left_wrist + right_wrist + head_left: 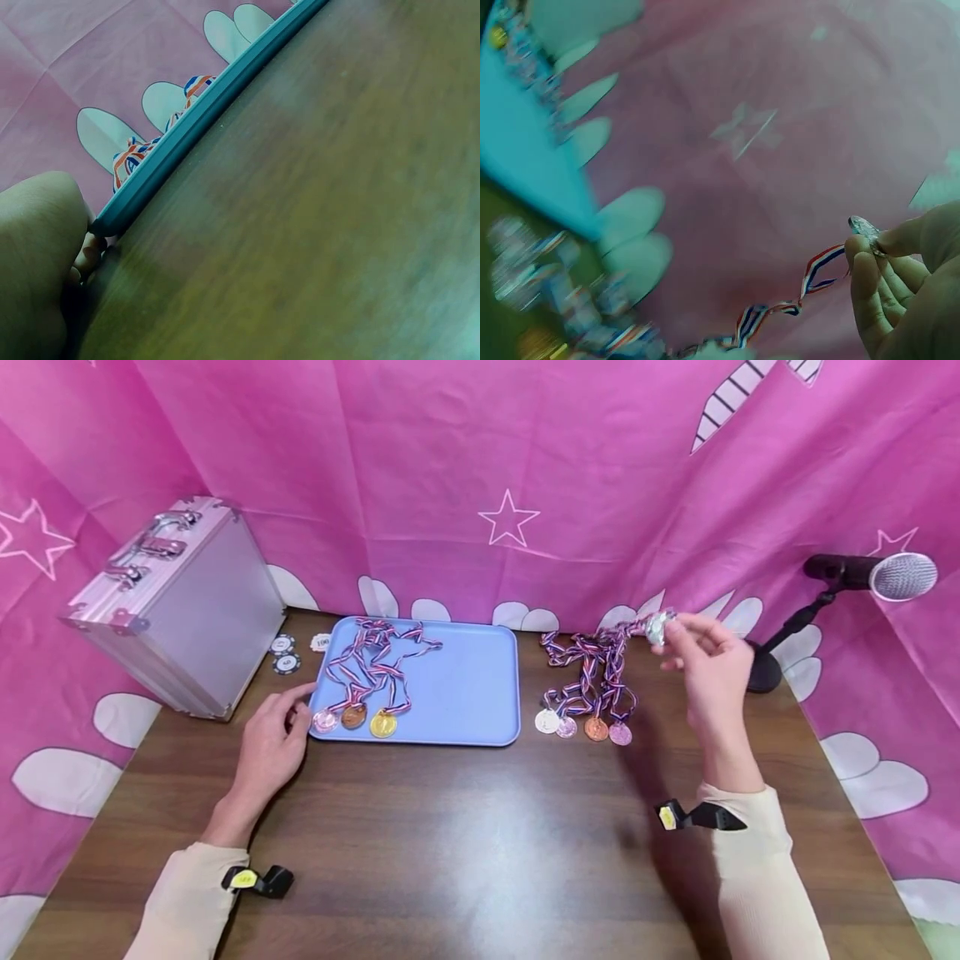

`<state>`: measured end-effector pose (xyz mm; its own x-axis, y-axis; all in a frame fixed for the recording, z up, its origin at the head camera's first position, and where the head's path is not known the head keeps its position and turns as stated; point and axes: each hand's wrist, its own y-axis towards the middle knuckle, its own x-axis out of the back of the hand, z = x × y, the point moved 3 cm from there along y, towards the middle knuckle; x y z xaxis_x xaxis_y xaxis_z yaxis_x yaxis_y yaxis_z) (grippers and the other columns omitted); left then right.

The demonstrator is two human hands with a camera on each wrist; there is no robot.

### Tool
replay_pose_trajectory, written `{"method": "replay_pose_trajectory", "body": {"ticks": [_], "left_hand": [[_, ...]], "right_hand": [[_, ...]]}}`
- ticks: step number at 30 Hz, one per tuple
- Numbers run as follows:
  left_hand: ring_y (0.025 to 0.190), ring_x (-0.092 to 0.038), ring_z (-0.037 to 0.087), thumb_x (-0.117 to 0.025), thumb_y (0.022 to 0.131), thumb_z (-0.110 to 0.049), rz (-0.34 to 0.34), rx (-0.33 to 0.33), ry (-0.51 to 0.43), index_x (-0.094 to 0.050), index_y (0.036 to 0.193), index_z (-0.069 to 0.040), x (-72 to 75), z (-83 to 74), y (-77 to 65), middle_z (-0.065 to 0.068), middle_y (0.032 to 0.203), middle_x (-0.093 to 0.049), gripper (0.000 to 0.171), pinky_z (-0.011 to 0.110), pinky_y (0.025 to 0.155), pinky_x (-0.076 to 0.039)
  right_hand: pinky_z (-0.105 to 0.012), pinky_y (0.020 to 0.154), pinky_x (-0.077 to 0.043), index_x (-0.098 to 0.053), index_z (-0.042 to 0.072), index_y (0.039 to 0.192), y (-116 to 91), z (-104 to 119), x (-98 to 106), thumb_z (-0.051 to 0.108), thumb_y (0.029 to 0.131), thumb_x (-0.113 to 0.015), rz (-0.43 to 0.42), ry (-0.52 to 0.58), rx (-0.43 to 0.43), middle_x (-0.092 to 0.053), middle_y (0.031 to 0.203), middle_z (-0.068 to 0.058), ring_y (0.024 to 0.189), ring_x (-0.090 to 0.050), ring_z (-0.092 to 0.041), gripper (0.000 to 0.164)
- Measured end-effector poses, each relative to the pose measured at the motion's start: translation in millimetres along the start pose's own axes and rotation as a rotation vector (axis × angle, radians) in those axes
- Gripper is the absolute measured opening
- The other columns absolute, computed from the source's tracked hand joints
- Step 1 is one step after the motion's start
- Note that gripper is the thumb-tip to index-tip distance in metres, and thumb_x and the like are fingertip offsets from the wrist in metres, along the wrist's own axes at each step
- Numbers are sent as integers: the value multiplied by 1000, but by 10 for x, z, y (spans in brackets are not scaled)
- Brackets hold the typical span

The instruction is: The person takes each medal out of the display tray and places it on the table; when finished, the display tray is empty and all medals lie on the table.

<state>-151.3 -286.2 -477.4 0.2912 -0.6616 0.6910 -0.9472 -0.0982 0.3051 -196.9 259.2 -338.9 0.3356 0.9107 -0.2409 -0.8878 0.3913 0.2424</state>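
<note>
Head view: the right hand (708, 664) pinches a silver medal (658, 628) above the worktop (450, 843), its striped ribbon (632, 627) stretching left into tangled ribbons (589, 652), the blue tray (465, 685) beyond. Left wrist: the left hand (41, 240) touches the tray's corner, grip unclear. Right wrist: ribbon slopes down-left from the fingers (866, 292).

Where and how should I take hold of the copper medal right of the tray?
Probably best to pinch the near rim of the copper medal, coming from the person's side. It appears to lie flat on the table, with that rim uncovered; the tangled ribbons lie on its far side, and a pink medal sits close on its right.
</note>
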Motion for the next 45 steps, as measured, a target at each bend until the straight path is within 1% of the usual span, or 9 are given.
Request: {"method": "replay_pose_trajectory", "body": {"ticks": [3, 7, 11, 17, 22, 26, 30, 40, 45], "left_hand": [[97, -55, 31, -53, 112, -8, 5, 1, -5, -67, 147, 0, -5, -12, 3, 19, 108, -62, 39, 41, 82, -39], [97, -55, 32, -53, 112, -8, 10, 5, -10, -67, 148, 0, -7, -29, 2, 20, 109, -62, 39, 41, 82, -39], [96, -55, 30, -53, 112, -7, 7, 11, -6, -67, 148, 0, 8, -36, -6, 19, 108, -62, 39, 40, 81, -39], [96, -54, 29, -52, 112, -7, 0, 4, -9, -67, 148, 0, 18, -25, -4, 19, 107, -62, 40, 39, 82, -38], [95, -54, 29, -53, 112, -6, 0, 5, -3, -67, 148, 0, 18, -3, -14, 18, 106, -62, 39, 39, 81, -39], [94, -54, 29, -54, 111, -6, 4, 2, 0, -68, 147, 0, 7, 2, -17, 18, 104, -62, 39, 40, 80, -39], [94, -54, 29, -54, 111, -6, 1, 3, 0, -68, 147, 0, 11, -7, -15, 18, 104, -62, 39, 40, 80, -39], [92, -54, 29, -54, 111, -5, -1, -11, 4, -67, 148, 0, 28, -17, -15, 18, 102, -61, 39, 40, 78, -38], [85, -53, 27, -54, 113, -10, 18, 5, 25, -66, 150, -2, 29, -14, -15, 14, 95, -60, 39, 36, 75, -38]], "right_hand": [[-22, 54, -57, -82, 5, 94, -34, -328, 205, -8, 99, -76, -13, -89, -144, -76, 74, -2, 60, -73, -11, 15], [-21, 56, -57, -82, 6, 95, -115, -622, 453, -6, 101, -74, -4, -191, -268, -76, 72, 2, 58, -72, -9, 15], [-21, 57, -57, -81, -1, 104, -216, -751, 634, -1, 103, -74, 57, -314, -308, -76, 73, 5, 59, -71, -6, 7], [-19, 57, -53, -74, -15, 119, -347, -850, 844, 6, 104, -74, 149, -529, -319, -73, 71, 15, 60, -67, -1, 25], [-19, 58, -53, -74, -15, 120, -429, -921, 906, 10, 103, -78, 247, -709, -265, -77, 76, 8, 60, -67, 0, 30], [-16, 63, -49, -82, -5, 108, -484, -926, 910, 17, 98, -85, 246, -895, -155, -80, 81, -5, 61, -64, 4, 25], [-19, 68, -42, -85, 3, 98, -517, -928, 890, 24, 93, -90, 224, -1022, -54, -80, 82, -8, 63, -59, 7, 23], [-17, 68, -40, -85, 4, 94, -533, -958, 869, 22, 91, -91, 182, -1023, -14, -79, 80, -8, 62, -57, 9, 20], [-16, 66, -41, -85, 4, 96, -549, -956, 867, 19, 92, -89, 123, -993, -7, -76, 76, -3, 63, -56, 8, 16]]}}
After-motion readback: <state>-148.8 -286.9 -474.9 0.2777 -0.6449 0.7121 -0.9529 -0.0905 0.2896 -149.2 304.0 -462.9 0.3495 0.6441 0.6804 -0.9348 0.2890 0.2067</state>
